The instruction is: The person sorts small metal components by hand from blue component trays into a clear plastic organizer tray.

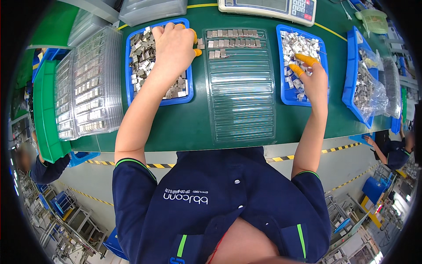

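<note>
My left hand (172, 45), with yellow finger cots, is over the right side of a blue tray (190, 94) heaped with small silver metal pieces (141, 57). A few little metal blocks (201, 43) are pinched between its thumb and finger, beside the clear plastic blister tray (239, 105). Its upper slots carry rows of similar blocks (235, 43); the third row is short. My right hand (313, 79), also in yellow cots, reaches into a second blue tray (300, 104) of white-and-silver pieces with thin wires (299, 44). Its thumb and finger are apart, with nothing visible between them.
Filled clear blister trays (94, 83) stack at the left beside a green bin (46, 110). A scale (268, 8) and clear plastic containers (151, 11) stand at the back. Another blue tray (349, 94) with bagged parts lies right. Other people are at both sides.
</note>
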### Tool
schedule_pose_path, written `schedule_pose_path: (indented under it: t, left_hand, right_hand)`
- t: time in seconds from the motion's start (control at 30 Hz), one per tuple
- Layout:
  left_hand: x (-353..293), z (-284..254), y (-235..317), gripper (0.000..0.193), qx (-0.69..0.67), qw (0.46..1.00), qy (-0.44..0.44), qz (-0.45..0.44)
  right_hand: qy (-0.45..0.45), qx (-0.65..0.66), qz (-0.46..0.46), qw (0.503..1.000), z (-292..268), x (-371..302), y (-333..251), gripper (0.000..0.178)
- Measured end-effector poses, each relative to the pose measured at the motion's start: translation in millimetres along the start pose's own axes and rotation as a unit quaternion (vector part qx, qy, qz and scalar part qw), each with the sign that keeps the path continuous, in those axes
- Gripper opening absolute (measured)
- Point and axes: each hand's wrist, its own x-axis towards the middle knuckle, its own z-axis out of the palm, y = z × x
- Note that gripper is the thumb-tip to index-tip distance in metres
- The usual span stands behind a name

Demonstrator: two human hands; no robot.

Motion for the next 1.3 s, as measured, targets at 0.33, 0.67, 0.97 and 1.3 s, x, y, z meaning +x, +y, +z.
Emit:
schedule_pose_path:
  t: [0.33,0.67,0.97,1.3]
  left_hand:
    - [3,15,1,0.017,-0.001,0.996,0.042,0.081]
    - [1,17,-4,0.014,-0.004,0.986,0.066,0.151]
    - [-36,-10,17,0.023,-0.596,0.788,0.004,-0.154]
    - [-71,-9,59,0.025,-0.792,0.576,0.026,-0.199]
  right_hand:
    - [-0.003,-0.047,-0.013,0.999,8,-5,0,0.023]
    - [0.071,0.116,0.039,0.99,3,-5,14,0.02]
    - [0.054,0.278,0.091,0.955,0,-2,24,0.023]
    - [0.079,0.416,0.044,0.905,-1,-15,-5,0.02]
